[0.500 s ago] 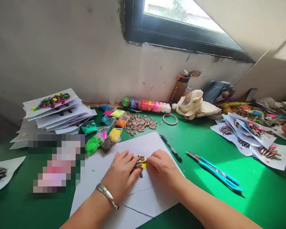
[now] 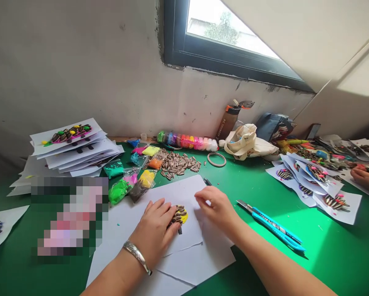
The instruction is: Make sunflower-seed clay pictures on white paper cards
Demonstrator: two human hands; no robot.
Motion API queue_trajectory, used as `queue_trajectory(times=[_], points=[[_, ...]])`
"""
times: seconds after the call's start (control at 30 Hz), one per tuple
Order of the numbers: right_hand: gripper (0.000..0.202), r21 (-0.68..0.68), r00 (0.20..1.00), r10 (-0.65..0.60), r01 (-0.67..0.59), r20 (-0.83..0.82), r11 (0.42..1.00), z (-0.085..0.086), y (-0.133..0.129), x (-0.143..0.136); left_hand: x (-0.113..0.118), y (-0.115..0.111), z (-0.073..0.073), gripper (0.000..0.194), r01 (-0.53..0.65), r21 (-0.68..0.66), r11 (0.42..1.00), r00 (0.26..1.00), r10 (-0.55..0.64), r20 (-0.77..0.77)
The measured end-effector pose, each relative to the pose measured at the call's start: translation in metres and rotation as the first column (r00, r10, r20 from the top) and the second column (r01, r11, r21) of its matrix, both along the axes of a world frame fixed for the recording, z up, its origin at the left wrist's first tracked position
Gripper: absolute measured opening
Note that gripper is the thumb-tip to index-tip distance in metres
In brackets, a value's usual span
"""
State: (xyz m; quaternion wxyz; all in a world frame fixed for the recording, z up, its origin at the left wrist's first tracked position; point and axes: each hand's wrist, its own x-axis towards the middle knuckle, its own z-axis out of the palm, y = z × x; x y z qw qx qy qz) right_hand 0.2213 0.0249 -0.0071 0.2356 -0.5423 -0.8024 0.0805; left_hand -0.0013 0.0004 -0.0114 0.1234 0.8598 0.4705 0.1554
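Note:
My left hand [image 2: 158, 224], a silver bracelet on its wrist, lies flat with fingers stretched over the left part of a small picture of striped sunflower seeds [image 2: 179, 214] set in yellow clay [image 2: 184, 217]. A short dark stem shows below the seeds. Under it is white paper [image 2: 184, 191] with torn-looking edges. To the right, my right hand [image 2: 213, 205] hovers apart from the picture, thumb and fingers curled together; whatever they may hold is hidden. Just behind that hand, a black pen [image 2: 207, 181] is partly covered.
Bagged coloured clay [image 2: 119, 189] and a heap of sunflower seeds [image 2: 178, 164] lie behind the paper. A blue utility knife [image 2: 273, 228], blade out, lies right. Finished sheets [image 2: 67, 150] are stacked left, others [image 2: 320, 176] lie right, near another person's hand [image 2: 367, 179].
My right hand has moved off the seed picture, up and to the right, over the pen. More yellow clay shows. My left hand stays on the picture; the camera view has shifted slightly.

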Motion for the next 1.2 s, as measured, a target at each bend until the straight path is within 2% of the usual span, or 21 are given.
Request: queue_trajectory(times=[0.03,0.17,0.27,0.37,0.57,0.77,0.87,0.93,1.03,1.2], points=[[0.021,-0.024,0.993,-0.057,0.060,0.101,0.998,0.005,0.010,0.005,0.000,0.000,0.000,0.033,-0.002,-0.003,1.000,1.000,0.002,0.001],[0.025,-0.023,0.967,-0.124,0.133,0.224,0.991,0.019,0.057,0.015,-0.001,0.000,0.002,0.034,-0.003,-0.023,1.000,1.000,0.003,0.001],[0.026,-0.024,0.936,-0.133,0.149,0.326,0.988,0.019,0.084,0.006,-0.002,-0.001,0.002,0.034,-0.002,-0.030,1.000,1.000,0.002,0.000],[0.025,-0.037,0.898,-0.120,0.150,0.423,0.988,0.016,0.098,-0.010,-0.002,-0.002,0.002,0.034,-0.004,-0.029,1.000,1.000,0.004,0.000],[0.020,-0.090,0.834,-0.071,0.143,0.547,0.986,0.022,0.102,-0.031,0.000,-0.002,0.004,0.031,-0.001,-0.023,1.000,1.000,0.002,0.014],[0.026,-0.058,0.796,-0.123,0.195,0.593,0.979,0.029,0.108,-0.014,0.000,-0.003,0.005,0.032,-0.012,-0.047,0.999,1.000,0.013,0.013],[0.021,-0.089,0.771,-0.108,0.209,0.627,0.974,0.029,0.111,-0.007,0.001,-0.003,0.005,0.031,-0.010,-0.042,0.999,1.000,0.011,0.020],[0.022,-0.123,0.755,-0.083,0.212,0.650,0.969,0.028,0.112,-0.010,0.001,-0.003,0.005,0.030,-0.010,-0.030,1.000,1.000,0.011,0.027],[0.034,-0.166,0.742,-0.044,0.207,0.669,0.964,0.027,0.111,-0.021,0.001,-0.003,0.004,0.030,-0.012,-0.005,1.000,0.999,0.012,0.043],[0.033,-0.173,0.755,-0.020,0.175,0.655,0.969,0.026,0.111,-0.027,0.000,-0.003,0.003,0.029,-0.011,-0.003,1.000,0.999,0.011,0.045]])
